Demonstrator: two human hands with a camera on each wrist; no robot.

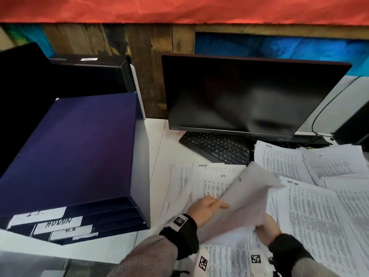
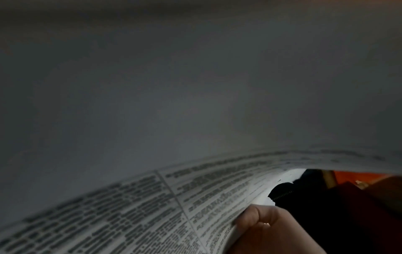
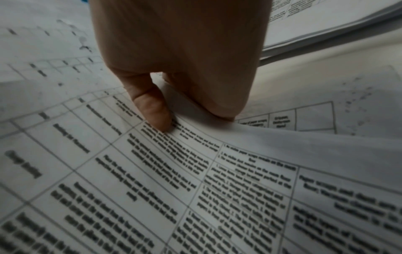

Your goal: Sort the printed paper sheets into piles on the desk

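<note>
Printed sheets with tables of text lie spread over the white desk (image 1: pixel 159 152). Both hands hold up a lifted sheet (image 1: pixel 249 196) at the front, its blank back facing me. My left hand (image 1: pixel 205 209) grips its left side, fingers tucked under the paper. My right hand (image 1: pixel 266 230) pinches the lower right edge. In the left wrist view the blank paper (image 2: pixel 195 86) arches overhead, and my left hand (image 2: pixel 261 228) curls round the edge of printed sheets (image 2: pixel 152 206). In the right wrist view my right hand (image 3: pixel 178 68) pinches a sheet (image 3: pixel 152 180) between thumb and fingers.
A dark blue tray unit (image 1: pixel 75 148) with slots labelled I.T., ADMIN and H.R. stands at the left. A black monitor (image 1: pixel 249 96) and keyboard (image 1: pixel 215 146) sit behind the papers. Sheets marked ADMIN and I.T. (image 1: pixel 209 176) lie under the hands; more piles (image 1: pixel 329 162) fill the right.
</note>
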